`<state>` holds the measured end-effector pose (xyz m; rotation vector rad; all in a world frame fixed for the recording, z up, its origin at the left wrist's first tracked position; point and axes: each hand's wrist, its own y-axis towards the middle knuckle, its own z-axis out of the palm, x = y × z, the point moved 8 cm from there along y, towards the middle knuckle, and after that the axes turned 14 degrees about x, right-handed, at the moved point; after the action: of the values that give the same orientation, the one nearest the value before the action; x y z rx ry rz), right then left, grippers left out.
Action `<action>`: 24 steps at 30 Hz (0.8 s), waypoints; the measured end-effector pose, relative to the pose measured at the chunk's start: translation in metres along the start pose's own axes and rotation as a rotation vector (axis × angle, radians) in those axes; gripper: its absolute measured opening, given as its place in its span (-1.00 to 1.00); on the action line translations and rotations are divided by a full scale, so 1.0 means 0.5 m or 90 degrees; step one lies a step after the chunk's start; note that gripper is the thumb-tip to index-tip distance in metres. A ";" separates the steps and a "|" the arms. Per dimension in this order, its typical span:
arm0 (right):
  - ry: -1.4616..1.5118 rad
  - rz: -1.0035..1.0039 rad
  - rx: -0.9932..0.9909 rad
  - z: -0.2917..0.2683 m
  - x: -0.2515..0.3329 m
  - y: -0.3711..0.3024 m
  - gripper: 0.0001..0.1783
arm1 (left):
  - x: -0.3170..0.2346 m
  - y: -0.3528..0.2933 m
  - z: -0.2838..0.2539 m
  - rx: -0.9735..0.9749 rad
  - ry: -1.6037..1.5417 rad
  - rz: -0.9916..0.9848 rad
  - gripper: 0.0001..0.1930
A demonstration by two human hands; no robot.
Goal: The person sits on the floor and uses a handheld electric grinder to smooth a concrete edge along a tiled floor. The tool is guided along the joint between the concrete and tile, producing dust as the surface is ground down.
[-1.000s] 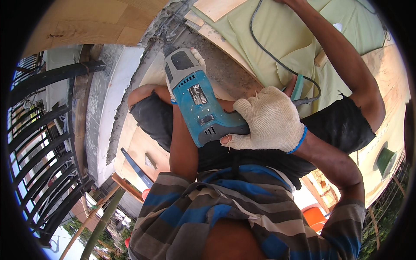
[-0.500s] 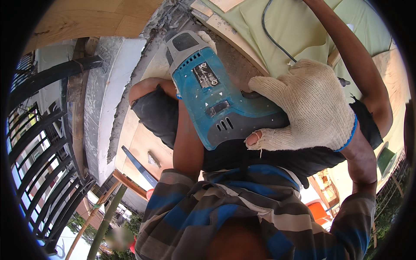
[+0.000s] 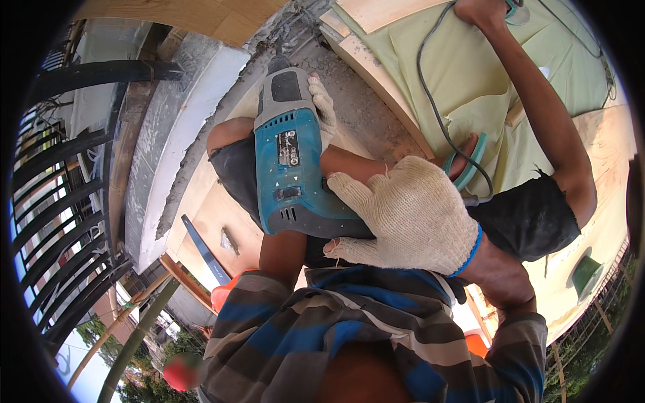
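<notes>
A teal and grey rotary hammer drill [image 3: 289, 161] lies lengthwise in front of me, its dark bit [image 3: 279, 50] pointing away toward rough, broken concrete [image 3: 295, 33]. Whether the tip touches the concrete I cannot tell. My right hand [image 3: 420, 218], in a cream knitted glove with a blue cuff, is closed round the rear handle. Gloved fingers of my left hand [image 3: 324, 104] curl round the front of the tool from beneath; the body of the drill hides the rest of that hand. A dark power cord [image 3: 430, 114] runs from behind the right hand to the far right.
Black metal railing [image 3: 67, 181] stands at the left beside a pale ledge [image 3: 195, 141]. Plywood [image 3: 195, 221] lies under me, with a handsaw [image 3: 203, 247] on it. Green sheeting [image 3: 463, 60] spreads at the far right, and a green cone-shaped object [image 3: 586, 275] is at the right.
The drill has swung so its front points more directly away, and its bit now shows. My right hand has moved left and slightly nearer. More of the left hand's fingers is visible.
</notes>
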<state>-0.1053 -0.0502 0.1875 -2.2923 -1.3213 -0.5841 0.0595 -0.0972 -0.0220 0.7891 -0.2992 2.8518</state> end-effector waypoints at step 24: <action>0.094 0.092 0.112 -0.051 -0.090 -0.007 0.08 | -0.054 0.075 -0.048 0.151 0.242 -0.043 0.10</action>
<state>-0.1325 -0.0941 0.1841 -2.1361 -1.0828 -0.5525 0.0626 -0.1306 -0.0614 0.2689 0.1159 2.9247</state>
